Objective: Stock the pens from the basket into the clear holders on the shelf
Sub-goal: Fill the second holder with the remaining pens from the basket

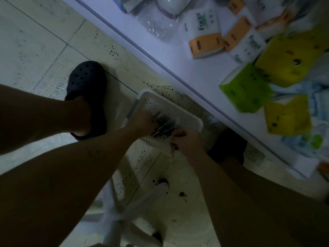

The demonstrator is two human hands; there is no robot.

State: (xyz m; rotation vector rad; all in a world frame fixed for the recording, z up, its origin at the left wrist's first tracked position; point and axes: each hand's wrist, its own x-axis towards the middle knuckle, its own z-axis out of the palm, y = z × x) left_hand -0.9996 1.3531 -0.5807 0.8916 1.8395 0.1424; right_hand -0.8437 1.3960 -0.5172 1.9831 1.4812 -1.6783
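Centre frame: left hand (142,122) and right hand (187,142) each grip pens (164,128) in the basket (161,104); holders unseen, stocking seems early

Dim, blurred, tilted wide-angle view.

L hand (142,122), R hand (187,141): fingers curled, low.

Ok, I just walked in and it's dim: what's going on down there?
A person reaches down into a white basket on the tiled floor, beside a shelf of tissue packs. Both hands are in it: the left hand grips a bundle of dark pens, and the right hand holds at least one more. No clear holders are in view, so these pens are not yet stocked.
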